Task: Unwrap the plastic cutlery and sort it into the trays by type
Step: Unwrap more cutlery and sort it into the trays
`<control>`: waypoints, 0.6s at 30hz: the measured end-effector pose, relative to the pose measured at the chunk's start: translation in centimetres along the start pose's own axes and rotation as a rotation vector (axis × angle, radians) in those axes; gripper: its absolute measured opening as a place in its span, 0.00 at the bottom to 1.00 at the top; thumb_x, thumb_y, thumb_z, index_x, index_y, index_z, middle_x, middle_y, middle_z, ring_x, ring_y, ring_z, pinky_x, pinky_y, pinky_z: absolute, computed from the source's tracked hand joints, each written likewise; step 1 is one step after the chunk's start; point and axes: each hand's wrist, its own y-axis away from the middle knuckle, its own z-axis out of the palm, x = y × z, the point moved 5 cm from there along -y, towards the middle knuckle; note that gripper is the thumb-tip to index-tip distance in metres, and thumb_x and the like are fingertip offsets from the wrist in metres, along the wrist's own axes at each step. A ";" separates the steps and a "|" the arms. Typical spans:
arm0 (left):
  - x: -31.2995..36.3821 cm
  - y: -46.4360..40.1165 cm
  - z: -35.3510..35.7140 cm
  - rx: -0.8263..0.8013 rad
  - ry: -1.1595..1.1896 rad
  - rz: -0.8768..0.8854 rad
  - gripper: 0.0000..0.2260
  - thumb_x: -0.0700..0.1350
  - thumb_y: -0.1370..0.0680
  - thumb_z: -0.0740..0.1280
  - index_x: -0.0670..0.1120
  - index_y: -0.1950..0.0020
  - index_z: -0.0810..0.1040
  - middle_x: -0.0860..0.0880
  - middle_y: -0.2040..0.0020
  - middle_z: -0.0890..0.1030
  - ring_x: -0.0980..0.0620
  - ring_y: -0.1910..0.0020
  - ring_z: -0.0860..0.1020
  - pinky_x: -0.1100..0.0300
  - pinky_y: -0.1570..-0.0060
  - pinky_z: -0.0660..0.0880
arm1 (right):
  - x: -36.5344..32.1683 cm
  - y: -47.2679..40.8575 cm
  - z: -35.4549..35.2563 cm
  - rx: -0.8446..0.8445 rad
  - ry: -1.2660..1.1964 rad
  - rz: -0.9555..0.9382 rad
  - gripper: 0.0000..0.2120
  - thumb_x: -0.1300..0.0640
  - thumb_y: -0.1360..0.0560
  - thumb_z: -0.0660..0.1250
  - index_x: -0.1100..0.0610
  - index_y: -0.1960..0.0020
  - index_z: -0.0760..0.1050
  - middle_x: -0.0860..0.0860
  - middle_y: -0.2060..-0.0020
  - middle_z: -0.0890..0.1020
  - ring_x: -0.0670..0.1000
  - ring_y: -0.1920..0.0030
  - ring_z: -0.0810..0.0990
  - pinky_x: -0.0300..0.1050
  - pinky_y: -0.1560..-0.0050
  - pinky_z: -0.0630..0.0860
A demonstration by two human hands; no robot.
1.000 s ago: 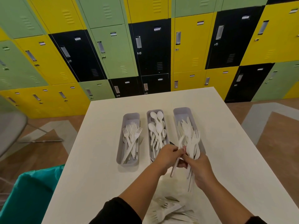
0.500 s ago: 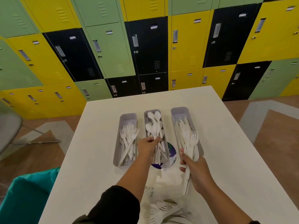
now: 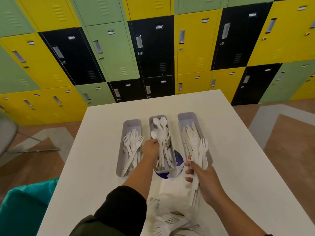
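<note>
Lockers (image 3: pixel 153 48) in green, yellow and black filling the far wall, white square table (image 3: pixel 238 150) before them, three grey oblong trays (image 3: pixel 132 124) side by side, forks left, spoons middle, knives right, left hand (image 3: pixel 150 148) pinching a white plastic spoon (image 3: pixel 161 137) over the middle tray, right hand (image 3: pixel 203 180) gripping a bundle of white plastic cutlery (image 3: pixel 198 154) near the right tray.

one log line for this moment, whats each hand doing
left hand: placing spoon in middle tray | right hand: holds bundle of forks and knives | fork tray left | knife tray right
</note>
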 end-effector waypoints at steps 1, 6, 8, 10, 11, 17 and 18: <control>-0.2 -0.1 0.0 0.006 0.004 0.018 0.11 0.33 0.24 0.59 0.42 0.64 0.73 0.42 0.67 0.73 0.47 0.66 0.70 0.56 0.64 0.68 | 0.0 0.1 0.2 -0.014 0.009 -0.002 0.09 0.60 0.22 0.63 0.57 0.42 0.76 0.55 0.57 0.83 0.50 0.63 0.78 0.40 0.68 0.78; 2.0 2.7 -0.1 0.085 -0.213 0.200 0.11 0.42 0.22 0.63 0.42 0.40 0.76 0.45 0.45 0.79 0.45 0.46 0.77 0.60 0.49 0.71 | 0.0 0.2 0.6 -0.063 0.059 -0.010 0.11 0.59 0.21 0.60 0.62 0.41 0.75 0.54 0.55 0.84 0.49 0.64 0.79 0.40 0.67 0.78; 3.0 4.2 1.0 -0.106 -0.091 0.204 0.16 0.49 0.21 0.63 0.42 0.38 0.75 0.45 0.41 0.79 0.47 0.43 0.77 0.59 0.46 0.72 | -0.1 0.2 0.7 -0.066 0.069 -0.013 0.10 0.59 0.21 0.60 0.61 0.43 0.76 0.54 0.57 0.84 0.48 0.66 0.78 0.40 0.68 0.77; 3.3 6.3 3.0 -0.465 -0.022 0.106 0.20 0.55 0.22 0.63 0.42 0.38 0.74 0.45 0.44 0.79 0.48 0.46 0.78 0.56 0.44 0.75 | -0.2 0.3 0.7 -0.067 0.093 -0.020 0.09 0.58 0.21 0.61 0.60 0.45 0.77 0.53 0.65 0.81 0.48 0.70 0.74 0.40 0.71 0.74; 3.2 7.3 3.8 -0.596 -0.031 0.076 0.22 0.55 0.23 0.65 0.42 0.37 0.72 0.45 0.44 0.79 0.49 0.47 0.79 0.56 0.44 0.76 | -0.2 0.3 0.9 -0.075 0.120 -0.024 0.09 0.58 0.21 0.61 0.59 0.45 0.77 0.53 0.69 0.78 0.48 0.72 0.71 0.39 0.72 0.71; 3.5 9.7 5.2 -0.572 0.101 0.123 0.12 0.50 0.25 0.69 0.44 0.48 0.74 0.50 0.59 0.79 0.59 0.66 0.76 0.69 0.71 0.69 | 0.0 0.6 1.9 -0.114 0.216 0.001 0.09 0.62 0.21 0.56 0.55 0.47 0.73 0.50 0.71 0.74 0.46 0.72 0.66 0.38 0.74 0.66; 3.6 9.8 5.1 -0.535 0.144 0.111 0.14 0.50 0.25 0.68 0.42 0.47 0.74 0.47 0.57 0.80 0.56 0.65 0.75 0.66 0.71 0.68 | -0.1 0.7 2.0 -0.123 0.219 0.003 0.07 0.61 0.20 0.57 0.54 0.47 0.73 0.50 0.70 0.74 0.46 0.72 0.66 0.39 0.74 0.66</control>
